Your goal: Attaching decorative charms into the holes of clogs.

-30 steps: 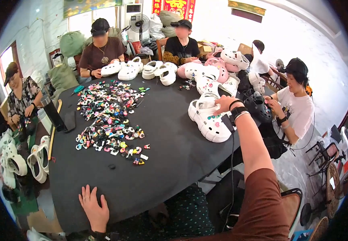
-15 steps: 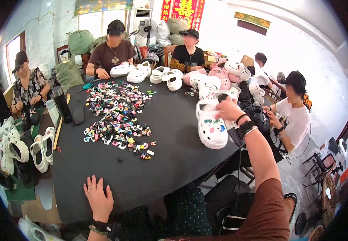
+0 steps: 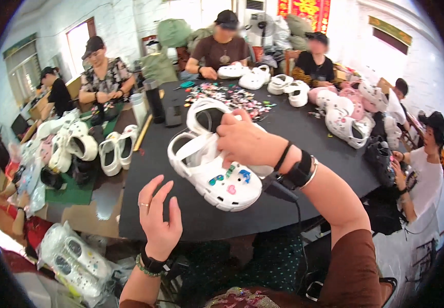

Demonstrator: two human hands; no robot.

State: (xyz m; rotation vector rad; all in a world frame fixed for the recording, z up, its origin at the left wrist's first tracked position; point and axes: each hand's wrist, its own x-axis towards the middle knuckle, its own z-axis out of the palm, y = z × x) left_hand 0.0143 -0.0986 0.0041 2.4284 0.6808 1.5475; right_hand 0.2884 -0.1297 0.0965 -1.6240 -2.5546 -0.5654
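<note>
My right hand (image 3: 250,138) is closed on a pair of white clogs (image 3: 209,179), gripping them near the middle. The near clog points down and right. It carries small charms (image 3: 230,178), among them green ones, a blue one and a pink heart. My hand hides much of the far clog (image 3: 193,115). To the left of the clogs my left hand (image 3: 159,215) is raised, fingers apart, with nothing in it. A large pile of small colourful charms (image 3: 232,97) lies on the black table (image 3: 145,205) beyond the pair.
White and pink clogs (image 3: 342,105) are heaped at the far right. More white clogs (image 3: 110,154) stand on the side table at left, near a dark bottle (image 3: 154,100). Bagged clogs (image 3: 81,256) sit at lower left. Several co-workers are seated around.
My right hand has brought the white clogs from the table's right side to in front of me. The left hand has risen off the tabletop. The view has swung left.
</note>
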